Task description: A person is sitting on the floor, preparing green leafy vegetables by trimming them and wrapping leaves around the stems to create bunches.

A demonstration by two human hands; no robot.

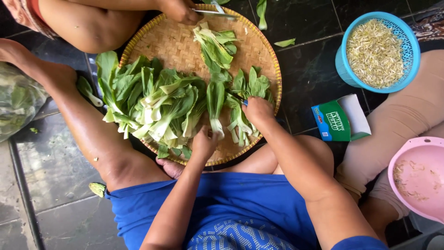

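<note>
While my left hand (pixel 203 142) pinches the base of one bok choy stalk (pixel 215 104) at the near rim of the woven tray (pixel 175 41), I judge the step as trimming greens. Fingers closed on the white stem end, stalk lying flat, pointing away from me. Right hand (pixel 257 110) clenched around a small knife (pixel 242 101), only a bit of blue by the knuckles visible; blade hidden in the leaves (pixel 247 85). Next move would need the edge brought to the stem base, clear of the left fingertips. Pile of greens (pixel 152 102) sits left on the tray. Another person's hand (pixel 180 10) works at the far rim. Blue basket of sprouts (pixel 377 51) well right, on the floor.
</note>
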